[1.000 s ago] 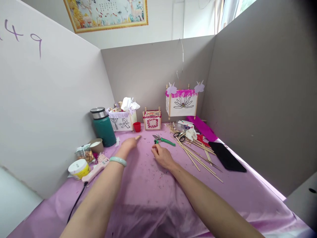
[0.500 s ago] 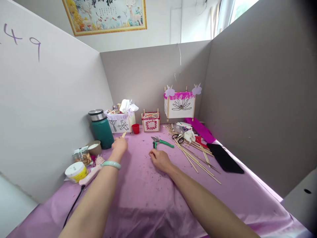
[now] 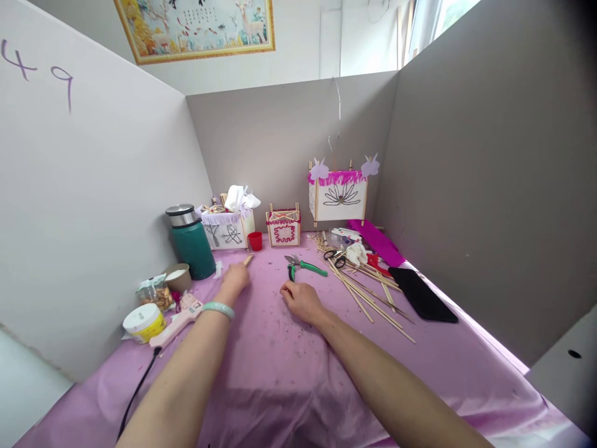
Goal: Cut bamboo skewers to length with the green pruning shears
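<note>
"Since the frame half a second ago, the left hand [image 3: 236, 279] has been shifted away from the green bottle [image 3: 192, 252] and toward the right hand [image 3: 301, 300]. What is held?"

"A short stick [image 3: 249, 259] is pinched by the left hand, its free end pointed away beyond the fingers. At the right hand the fingers are drawn together; whether anything is gripped there cannot be told."

"How much looks done?"

"Beyond both grips, a red-trimmed box [image 3: 285, 234] and a lilac-fringed box [image 3: 228, 233] appear framed and decorated, as does a magenta-fringed box [image 3: 342, 205], farther right and higher. The short stick is seen joined to nothing, and right of the right hand, loose sticks [image 3: 383, 312] are left unassembled."

"Is anything in the way?"

"Just beyond the right hand, green-handled pliers [image 3: 313, 269] are left with handles spread; scissors [image 3: 336, 257] are laid farther right. Past the short stick's tip, a red cup [image 3: 255, 241] is stood. Left of the left wrist, a pink glue gun [image 3: 175, 325] is laid."
</note>
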{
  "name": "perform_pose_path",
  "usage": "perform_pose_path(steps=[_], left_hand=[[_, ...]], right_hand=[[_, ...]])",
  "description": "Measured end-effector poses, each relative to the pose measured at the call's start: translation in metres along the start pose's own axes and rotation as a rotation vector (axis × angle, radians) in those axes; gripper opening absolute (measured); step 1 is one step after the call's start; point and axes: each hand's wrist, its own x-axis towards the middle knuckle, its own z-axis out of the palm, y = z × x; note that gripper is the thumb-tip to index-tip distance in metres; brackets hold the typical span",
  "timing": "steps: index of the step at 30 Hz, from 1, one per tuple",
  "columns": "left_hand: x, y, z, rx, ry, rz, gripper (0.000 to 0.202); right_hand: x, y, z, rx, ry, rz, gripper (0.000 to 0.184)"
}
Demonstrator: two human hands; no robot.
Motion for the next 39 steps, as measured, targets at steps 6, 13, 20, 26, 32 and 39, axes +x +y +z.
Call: perform_pose_path(steps=[6, 13, 20, 26, 32, 39], left_hand=[[-0.004, -0.008, -0.005, 0.028, -0.029, -0.201, 0.046], [-0.022, 0.002, 0.0, 0.069, -0.013, -0.195, 0.043], [-0.028, -0.003, 0.005, 0.093, 0.009, -0.15, 0.045], [-0.019, -0.011, 0.009, 0.153, 0.037, -0.143, 0.042], [-0.02, -0.008, 0.006, 0.137, 0.111, -0.169, 0.043], [-0.05, 0.049, -0.015, 0.051, 0.145, 0.244, 0.043]], right_hand=[[0.0, -0.001, 0.0, -0.004, -0.007, 0.0, 0.026], [-0.001, -0.001, 0.002, 0.003, -0.009, -0.002, 0.026], [-0.001, 0.001, 0.005, 0.008, -0.014, 0.001, 0.026], [0.002, 0.003, -0.005, -0.016, 0.016, 0.014, 0.026], [-0.001, 0.049, -0.061, -0.238, 0.174, 0.325, 0.025], [-0.017, 0.101, -0.099, -0.354, -0.099, 0.578, 0.034]])
